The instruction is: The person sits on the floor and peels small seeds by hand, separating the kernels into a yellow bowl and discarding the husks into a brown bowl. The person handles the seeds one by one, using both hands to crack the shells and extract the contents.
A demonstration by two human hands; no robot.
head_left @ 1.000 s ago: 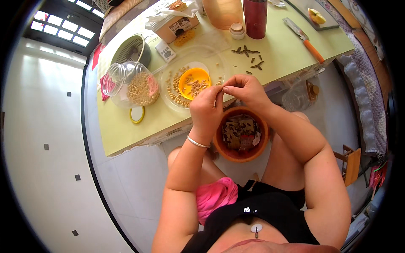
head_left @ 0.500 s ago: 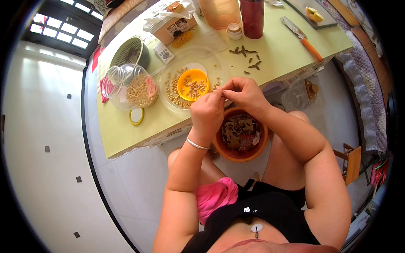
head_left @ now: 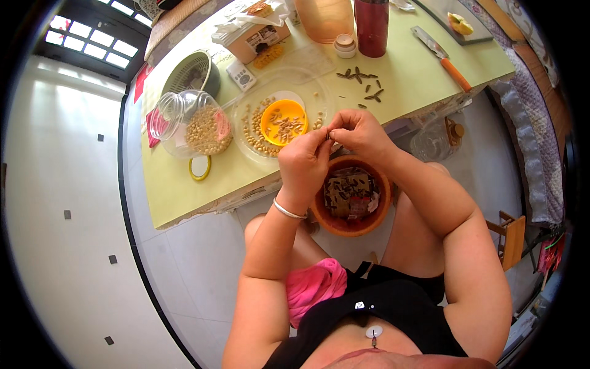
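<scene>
My left hand (head_left: 302,165) and my right hand (head_left: 359,133) meet fingertip to fingertip at the table's near edge, both closed in a pinch. Between them is a small dark sunflower seed (head_left: 329,134), mostly hidden by the fingers. Just beyond my left hand, a yellow dish (head_left: 266,126) holds several pale shelled kernels. It stands in a clear round plastic tray (head_left: 238,136) with round beige beans scattered around it. Below my hands, a reddish-brown bucket (head_left: 351,231) holds dark seed shells and scraps. Several unshelled sunflower seeds (head_left: 356,75) lie on the table beyond my right hand.
A clear jar of beans (head_left: 208,136) lies tipped at left, beside a yellow-rimmed lid (head_left: 200,176). Behind are a green colander (head_left: 212,77), a tissue box (head_left: 252,40) and a dark red flask (head_left: 371,31). An orange-handled knife (head_left: 453,74) lies at right.
My fingertips have shifted slightly against each other, and the dark seed between them now shows. The view has moved a little; the things on the table stay in place.
</scene>
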